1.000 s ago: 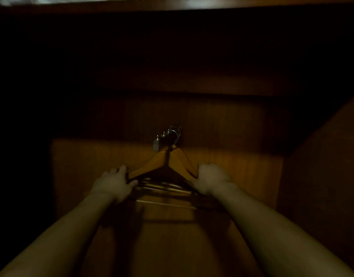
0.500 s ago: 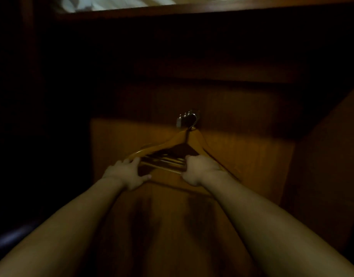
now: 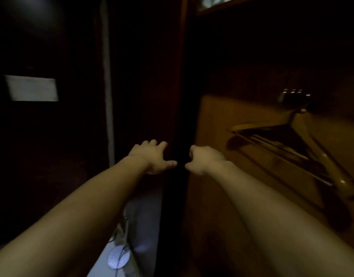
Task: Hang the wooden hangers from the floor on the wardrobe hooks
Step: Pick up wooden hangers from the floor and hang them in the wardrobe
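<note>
Several wooden hangers hang together from a metal hook rack on the wardrobe's back panel, at the right of the dim view. Neither hand touches them. My left hand is held out in front of the dark gap at the wardrobe's left edge, fingers spread and loosely bent, holding nothing. Just to its right, my right hand has loosely curled fingers and is also empty. Both hands are well to the left of the hangers.
The wardrobe's dark wooden side post runs vertically between the hands. A pale rectangle shows on the dark wall at left. Light floor with a round white object and a cord lies at the bottom centre.
Both hands have let go of the hangers, which stay on the hook rack. My view has swung left, so the hangers now sit at the right and the hands are in front of the wardrobe's edge.
</note>
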Motion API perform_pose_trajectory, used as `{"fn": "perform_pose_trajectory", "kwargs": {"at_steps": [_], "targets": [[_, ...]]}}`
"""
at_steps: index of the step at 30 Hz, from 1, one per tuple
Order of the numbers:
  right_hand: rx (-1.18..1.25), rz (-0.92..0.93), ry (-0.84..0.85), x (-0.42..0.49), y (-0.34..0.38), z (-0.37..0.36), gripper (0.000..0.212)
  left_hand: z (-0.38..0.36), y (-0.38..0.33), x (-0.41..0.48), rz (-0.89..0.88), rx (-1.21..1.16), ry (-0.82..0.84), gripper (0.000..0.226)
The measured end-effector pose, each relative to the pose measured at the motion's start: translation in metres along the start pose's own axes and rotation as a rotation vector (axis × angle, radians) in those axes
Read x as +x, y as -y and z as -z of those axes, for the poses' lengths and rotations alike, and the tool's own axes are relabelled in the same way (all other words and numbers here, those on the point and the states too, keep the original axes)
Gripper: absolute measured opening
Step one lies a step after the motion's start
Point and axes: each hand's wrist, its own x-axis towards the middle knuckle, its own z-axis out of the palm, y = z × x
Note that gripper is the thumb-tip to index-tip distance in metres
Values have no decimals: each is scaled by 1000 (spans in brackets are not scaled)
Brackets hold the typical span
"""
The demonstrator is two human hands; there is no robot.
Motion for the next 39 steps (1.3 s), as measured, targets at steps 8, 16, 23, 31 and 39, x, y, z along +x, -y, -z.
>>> {"fn": "perform_pose_trajectory", "kwargs": {"at_steps": [8,16,23,31,39], "targets": [[116,317,104,-15,151,-49,43,-1,128,-104,309,26,-16,93],[72,522,182,-16,294,-101,54,-23,253,-179,554,39,46,87],[71,529,230,-5,383,-136,51,-36,353,-217,604,26,135,90],[80,499,279,19,451,-180,53,-72,428,-232,599,-35,202,88],[52,534,400,72,495,-245,53,-134,490,-207,629,-130,314,86]]}}
